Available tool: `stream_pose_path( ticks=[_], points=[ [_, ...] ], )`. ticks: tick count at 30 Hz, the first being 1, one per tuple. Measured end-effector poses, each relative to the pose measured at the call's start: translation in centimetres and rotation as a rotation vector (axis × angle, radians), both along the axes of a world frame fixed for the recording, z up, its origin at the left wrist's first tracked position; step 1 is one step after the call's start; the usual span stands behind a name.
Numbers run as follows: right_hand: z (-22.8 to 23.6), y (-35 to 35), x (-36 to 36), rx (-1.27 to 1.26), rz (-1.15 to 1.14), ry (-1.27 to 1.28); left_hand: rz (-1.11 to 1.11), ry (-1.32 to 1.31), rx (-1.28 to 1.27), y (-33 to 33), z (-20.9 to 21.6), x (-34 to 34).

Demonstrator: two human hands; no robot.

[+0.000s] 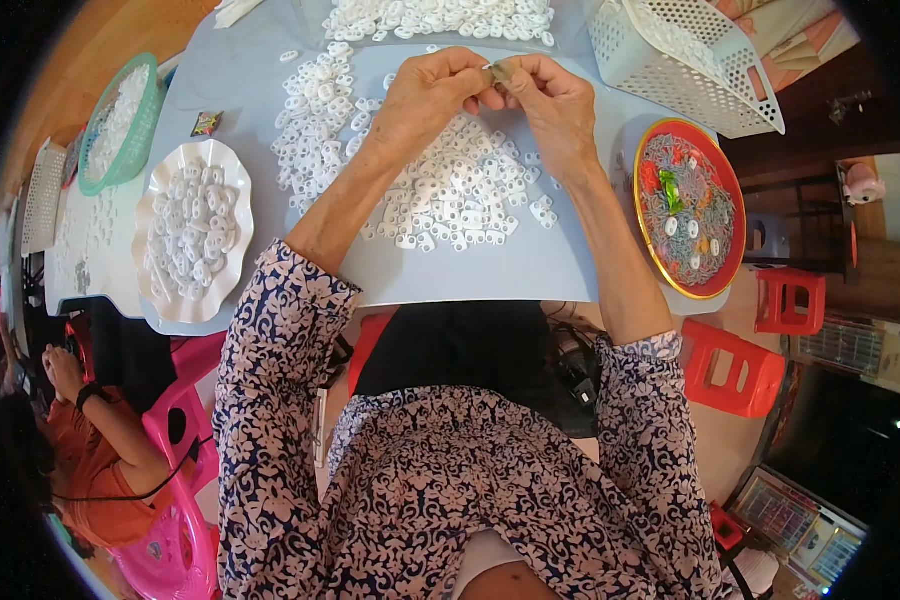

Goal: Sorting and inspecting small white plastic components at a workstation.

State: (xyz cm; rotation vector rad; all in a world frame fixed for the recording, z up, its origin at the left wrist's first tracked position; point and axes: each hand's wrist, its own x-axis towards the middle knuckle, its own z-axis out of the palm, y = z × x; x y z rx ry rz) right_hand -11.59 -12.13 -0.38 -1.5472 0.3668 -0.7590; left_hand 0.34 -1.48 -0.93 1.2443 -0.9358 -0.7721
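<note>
Over the far half of the grey-blue table (300, 270), my left hand (432, 98) and my right hand (555, 108) meet fingertip to fingertip. Both are closed in a pinch on something small between the fingers, too hidden to name. Below them spreads a loose heap of small white plastic pieces (450, 195) with holes. A further pile of these pieces (315, 120) lies left of my left hand. To the right, a round red tray with a gold rim (738, 235) holds many thin grey bits, several white pieces and a green wrapper.
A wavy-edged white dish (155, 305) of white pieces stands at left, near a small wrapped packet (206, 123). Beyond are a green basket (148, 135) and a white perforated basket (700, 90). Another person (120, 440) sits at lower left by pink chairs (170, 520). Red stools (735, 368) stand at right.
</note>
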Motion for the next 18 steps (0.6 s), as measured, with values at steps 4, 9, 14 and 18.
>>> stream_pose_path(
  ticks=[4,9,14,18],
  points=[
    [-0.6,-0.7,-0.1,0.004,0.058,-0.024,0.011,-0.114,0.0,0.2,0.8,0.6],
    [0.1,-0.6,-0.3,0.092,0.012,0.019,0.317,-0.539,0.057,2.5,2.8,3.8],
    [-0.2,-0.8,-0.3,0.044,0.044,0.106,0.271,-0.945,0.187,2.8,1.3,5.0],
    [-0.2,-0.2,-0.1,0.027,0.05,0.095,0.334,-1.24,-0.016,1.8,0.5,5.6]
  ],
)
